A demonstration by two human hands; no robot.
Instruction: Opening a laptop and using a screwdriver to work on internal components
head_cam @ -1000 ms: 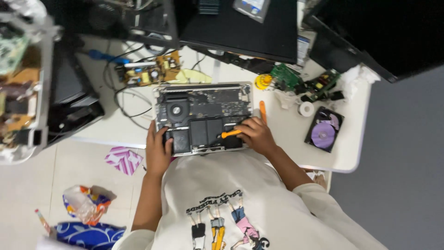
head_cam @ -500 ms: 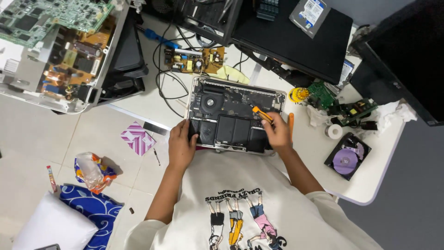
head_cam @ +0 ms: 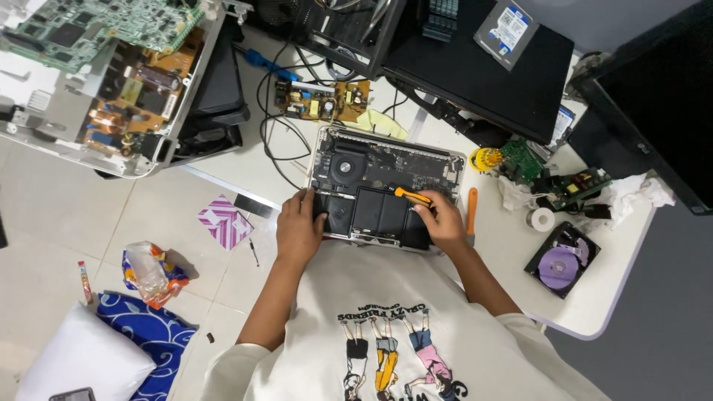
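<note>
- Opened laptop (head_cam: 386, 189), centre of frame, bottom cover off, fan, board and black battery cells exposed; set near the table's front edge, presumably for close reach.
- Right hand (head_cam: 442, 223), just right of centre, closed in a pinch on an orange-handled screwdriver (head_cam: 412, 196); tool angled up-left over the battery area, tip too small to place exactly.
- Left hand (head_cam: 298, 230), left of centre, fingers pressed together and flat on the laptop's near-left corner, apparently bracing the case against sliding.
- Second orange tool (head_cam: 471, 215), lying beside the laptop's right edge, touching neither hand.
- White table (head_cam: 594, 312), lower right: bare hard drive (head_cam: 558, 263) with platter showing, tape roll (head_cam: 543, 220), small green circuit boards (head_cam: 549, 174), well apart from the hands.
- Brown power board (head_cam: 321, 100) with cables, above the laptop.
- Opened grey chassis (head_cam: 96, 89), upper left, boards exposed.
- Floor, lower left: blue patterned cloth (head_cam: 145, 334), crumpled bag (head_cam: 148, 273).
</note>
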